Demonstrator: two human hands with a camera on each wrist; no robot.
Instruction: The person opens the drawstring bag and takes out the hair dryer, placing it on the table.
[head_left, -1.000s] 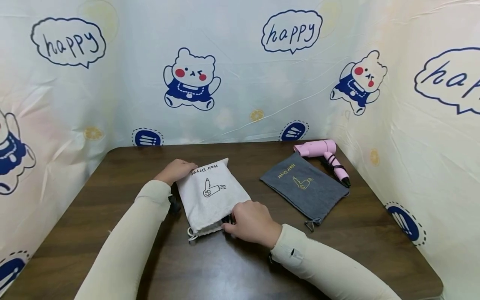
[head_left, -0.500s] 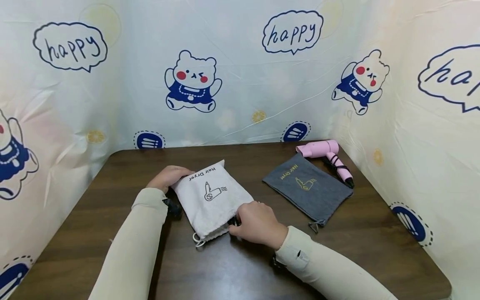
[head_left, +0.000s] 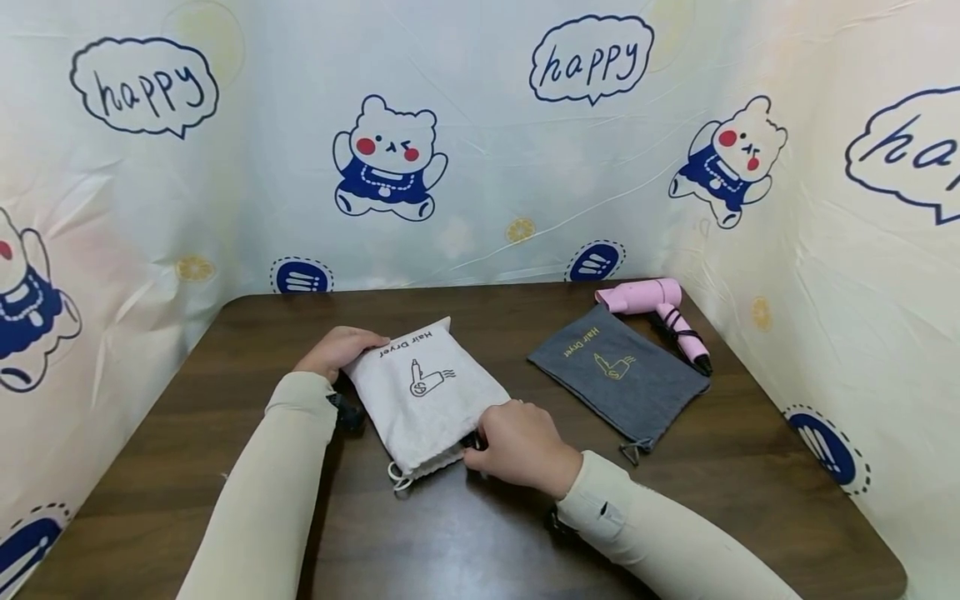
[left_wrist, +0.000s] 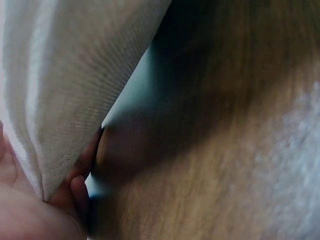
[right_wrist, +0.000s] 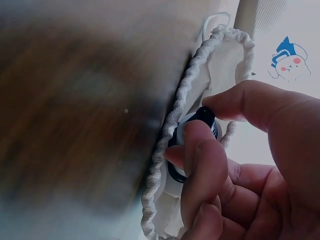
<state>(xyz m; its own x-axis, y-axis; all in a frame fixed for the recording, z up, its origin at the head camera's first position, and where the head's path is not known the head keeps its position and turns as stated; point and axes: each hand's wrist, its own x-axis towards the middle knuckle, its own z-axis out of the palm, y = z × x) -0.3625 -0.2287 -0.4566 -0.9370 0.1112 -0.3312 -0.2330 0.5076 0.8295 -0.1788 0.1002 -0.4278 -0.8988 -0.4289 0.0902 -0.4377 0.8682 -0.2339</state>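
Observation:
A white drawstring bag [head_left: 427,417] printed "Hair Dryer" lies on the table, its gathered mouth towards the near side. My left hand [head_left: 341,352] grips the bag's far left corner; the left wrist view has the cloth [left_wrist: 75,75] between thumb and fingers. At the mouth, my right hand [head_left: 521,443] pinches the black tip [right_wrist: 205,115] of a round white handle wound with black cord. The rest of that item is hidden inside the bag. The bag's corded rim [right_wrist: 182,95] stands open around the fingers, and a cord loop [head_left: 397,475] hangs at its left end.
To the right lies a dark grey drawstring bag [head_left: 622,375], also printed "Hair Dryer". Behind it, near the far right edge, rests a pink hair dryer [head_left: 641,296] with black cord round its handle. A patterned curtain [head_left: 480,150] encloses the brown table [head_left: 247,350] behind and at both sides.
My left hand has shifted slightly left with the bag's far corner. The bag's mouth and my right hand have moved a little to the right, with little movement in the last half second.

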